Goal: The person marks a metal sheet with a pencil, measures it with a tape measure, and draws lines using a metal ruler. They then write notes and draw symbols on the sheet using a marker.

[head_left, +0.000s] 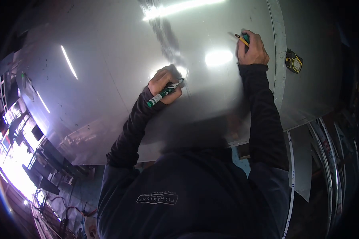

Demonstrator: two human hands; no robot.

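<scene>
A green and white marker is in my left hand, its green end pointing down and left. The fingers are closed round it, with the other end close to the shiny metal sheet. Farther up and to the right, my right hand rests at the sheet, its fingers curled round a yellow pencil-like tool and a green object that the fingers partly hide.
A yellow and black tape measure lies right of a raised metal strip. Long metal strips stand at the lower right. Cables and clutter lie at the lower left.
</scene>
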